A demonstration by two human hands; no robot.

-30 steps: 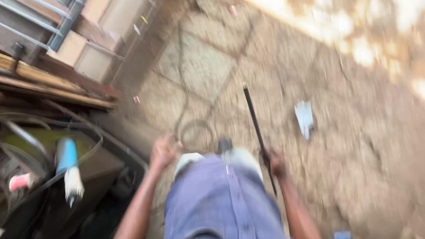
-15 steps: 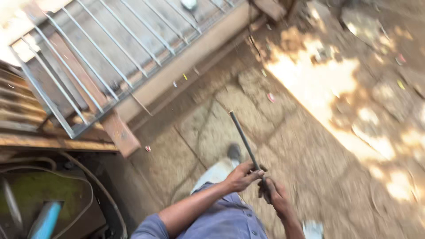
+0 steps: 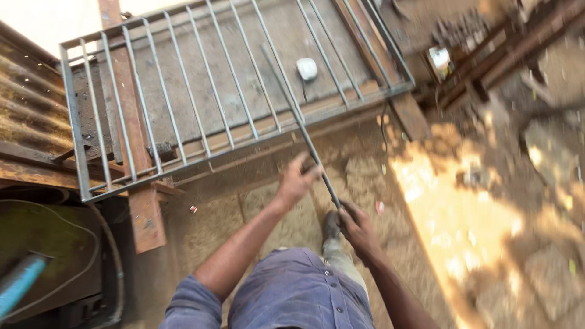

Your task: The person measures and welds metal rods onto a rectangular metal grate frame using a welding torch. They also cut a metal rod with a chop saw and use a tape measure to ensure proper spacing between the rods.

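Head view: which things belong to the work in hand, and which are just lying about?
In hand: left hand and right hand grip a thin metal rod reaching over the barred metal grille.

Lying about: white object, rusty beam, blue-handled tool.

One small package showed: a white carton or tub [image 3: 439,60] with a yellow-green patch on its face, in the upper right of the frame, beside the corner of the metal grille [image 3: 183,116]. It was too blurred to tell more.
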